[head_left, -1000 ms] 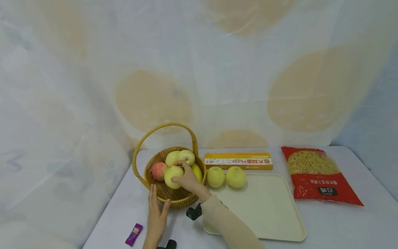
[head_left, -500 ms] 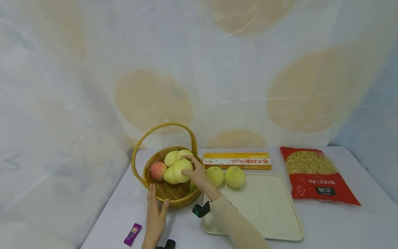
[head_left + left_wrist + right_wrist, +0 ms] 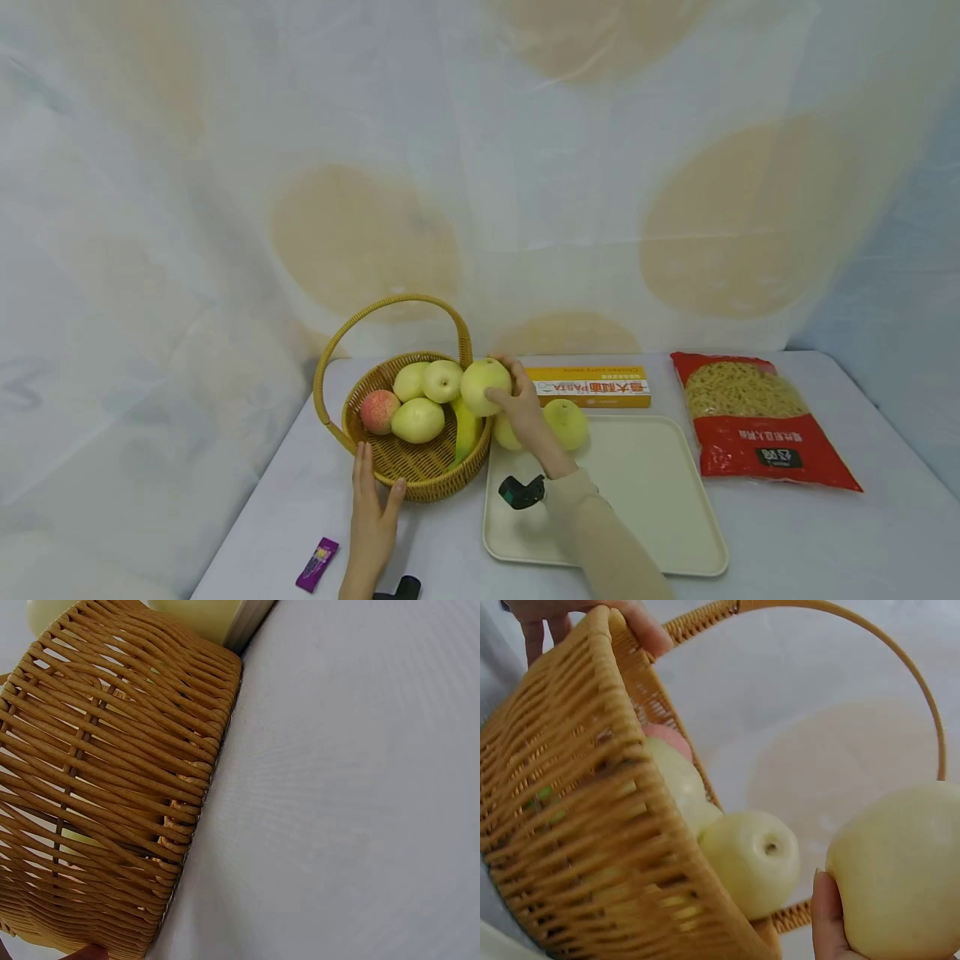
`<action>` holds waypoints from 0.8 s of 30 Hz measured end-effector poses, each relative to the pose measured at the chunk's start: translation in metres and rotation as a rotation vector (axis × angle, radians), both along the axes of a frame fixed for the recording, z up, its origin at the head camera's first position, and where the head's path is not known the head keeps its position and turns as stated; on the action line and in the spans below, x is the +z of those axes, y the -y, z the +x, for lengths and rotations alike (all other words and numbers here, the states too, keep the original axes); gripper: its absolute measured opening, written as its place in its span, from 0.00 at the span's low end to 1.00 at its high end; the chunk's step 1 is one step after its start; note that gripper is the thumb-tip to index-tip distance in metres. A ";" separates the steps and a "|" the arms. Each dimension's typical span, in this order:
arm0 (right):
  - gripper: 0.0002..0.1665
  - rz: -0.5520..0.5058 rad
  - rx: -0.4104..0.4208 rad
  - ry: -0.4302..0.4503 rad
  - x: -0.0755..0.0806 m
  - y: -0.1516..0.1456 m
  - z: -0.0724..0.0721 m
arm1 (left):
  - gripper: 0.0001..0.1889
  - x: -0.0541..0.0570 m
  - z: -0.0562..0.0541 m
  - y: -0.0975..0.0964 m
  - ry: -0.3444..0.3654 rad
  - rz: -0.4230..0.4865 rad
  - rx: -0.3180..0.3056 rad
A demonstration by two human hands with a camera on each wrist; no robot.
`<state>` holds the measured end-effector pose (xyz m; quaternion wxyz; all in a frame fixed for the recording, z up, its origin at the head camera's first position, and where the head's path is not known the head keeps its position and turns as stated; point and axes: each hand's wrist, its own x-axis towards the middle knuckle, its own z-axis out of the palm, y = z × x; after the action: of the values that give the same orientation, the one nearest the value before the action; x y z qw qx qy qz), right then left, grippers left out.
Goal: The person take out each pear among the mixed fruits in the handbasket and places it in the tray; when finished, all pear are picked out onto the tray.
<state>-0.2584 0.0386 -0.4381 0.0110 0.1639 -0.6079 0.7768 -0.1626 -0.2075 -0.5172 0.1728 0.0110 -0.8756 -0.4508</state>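
Note:
In the head view my right hand [image 3: 525,408] grips a pale yellow-green round fruit [image 3: 483,386], raised over the right rim of the basket. The right wrist view shows the same round fruit [image 3: 904,874] with a finger along its side. My left hand [image 3: 373,512] rests its straight fingers on the near left side of the wicker basket [image 3: 435,490], thumb spread. Inside the basket lie a reddish peach [image 3: 380,412], several pale yellow-green fruits [image 3: 417,420] and a long yellow-green banana [image 3: 467,435].
Right of the basket lies a cream tray [image 3: 637,500]. A round yellow-green fruit [image 3: 566,424] sits at its back left, another partly hidden beside it. Behind is a pasta box [image 3: 592,387]; further right, a red pasta bag [image 3: 765,425]. A purple packet [image 3: 317,565] lies front left.
My right hand has lifted the round fruit from among the others and carried it right, to the basket's right rim. The left hand stays against the basket.

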 end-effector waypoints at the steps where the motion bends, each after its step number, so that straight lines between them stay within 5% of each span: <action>1: 0.34 -0.013 -0.009 -0.002 0.000 -0.004 0.000 | 0.41 0.000 0.000 0.000 0.001 0.000 -0.001; 17: 0.34 -0.200 -0.141 0.049 -0.002 -0.071 0.006 | 0.41 -0.001 -0.002 0.002 0.009 -0.012 0.005; 24: 0.32 -0.385 -0.171 0.108 -0.003 -0.095 0.014 | 0.41 -0.002 -0.002 0.002 0.019 -0.011 0.001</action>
<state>-0.2440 0.1334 -0.4407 0.0753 0.0651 -0.4597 0.8825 -0.1644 -0.2100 -0.5192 0.1650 0.0146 -0.8797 -0.4457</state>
